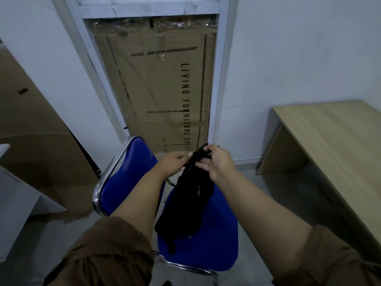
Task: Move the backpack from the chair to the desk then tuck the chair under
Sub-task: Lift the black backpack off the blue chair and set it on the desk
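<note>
Two hands reach out over a blue chair (206,242). The left hand (175,163) and the right hand (216,162) are close together, and both pinch the top of a black backpack (189,199). The right hand has its thumb and fingers shut around the top loop of the bag. The left hand grips the bag just beside it, on the bag's left edge. The backpack hangs down long and floppy from the hands. Its bottom end and a loose strap lie on the blue seat, so the bag touches the chair at the bottom. The chair has a blue back (127,176) with a shiny metal rim, and the back stands to the left of the bag. The wooden desk (329,141) is to the right, well apart from the chair and the bag. Behind the chair a big flat cardboard box (156,89) leans in a white frame on the wall. It has dark letters running down it. Another brown cardboard sheet (31,129) leans on the left. Both arms wear brown sleeves (107,254) rolled up near the elbows.
</note>
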Demonstrator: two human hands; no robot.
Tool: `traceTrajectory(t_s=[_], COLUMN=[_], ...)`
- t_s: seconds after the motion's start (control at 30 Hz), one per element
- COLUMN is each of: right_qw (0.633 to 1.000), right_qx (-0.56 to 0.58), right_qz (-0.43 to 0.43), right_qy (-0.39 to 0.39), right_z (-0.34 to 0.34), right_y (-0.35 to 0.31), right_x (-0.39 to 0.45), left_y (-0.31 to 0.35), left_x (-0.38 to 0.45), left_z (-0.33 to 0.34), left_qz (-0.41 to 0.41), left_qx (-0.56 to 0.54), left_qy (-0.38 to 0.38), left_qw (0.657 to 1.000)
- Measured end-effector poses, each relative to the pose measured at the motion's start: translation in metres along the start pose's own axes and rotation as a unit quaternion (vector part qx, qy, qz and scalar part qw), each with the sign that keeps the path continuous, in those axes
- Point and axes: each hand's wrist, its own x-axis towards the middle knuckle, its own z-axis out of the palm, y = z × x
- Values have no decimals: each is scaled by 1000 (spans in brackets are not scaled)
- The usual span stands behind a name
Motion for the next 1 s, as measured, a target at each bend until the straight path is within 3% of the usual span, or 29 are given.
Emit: traceTrajectory(t_s=[0.13, 0.23, 0.33, 0.4, 0.53, 0.67, 0.77, 0.83, 0.9, 1.0], right_qw=[1000, 998, 996, 993, 979, 923, 806, 734, 725, 755], right_qx=[20, 32, 19, -2, -72, -201, -377, -485, -532, -471], right_qz=[-16, -45, -79, -111, -190, -299, -354, -320, -270, -293], right_qy=[-17, -28, -27, -29, 6, 136, 289, 353, 344, 349], right_z=[-16, -31, -48, -63, -102, -161, -201, -230, -250, -271], right_y=[-27, -46, -63, -70, -85, -102, -108, -105, -96, -82], right_x=[-30, -55, -81, -96, -121, -140, -147, -153, -162, -175], left_y=[29, 46, 58, 67, 97, 138, 158, 169, 177, 192], left_x=[-29, -47, -64, -74, -81, -79, -77, -74, -72, -73], left_z=[18, 43, 82, 107, 133, 158, 168, 174, 178, 181], left_qz=[30, 40, 37, 54, 102, 149, 177, 197, 220, 237], left_qx=[-68, -25, 49, 12, -44, 17, 59, 46, 6, -44], left_qy=[-3, 7, 119, 197, 247, 222, 200, 165, 107, 2], left_qw=[997, 999, 991, 979, 963, 963, 962, 965, 970, 971])
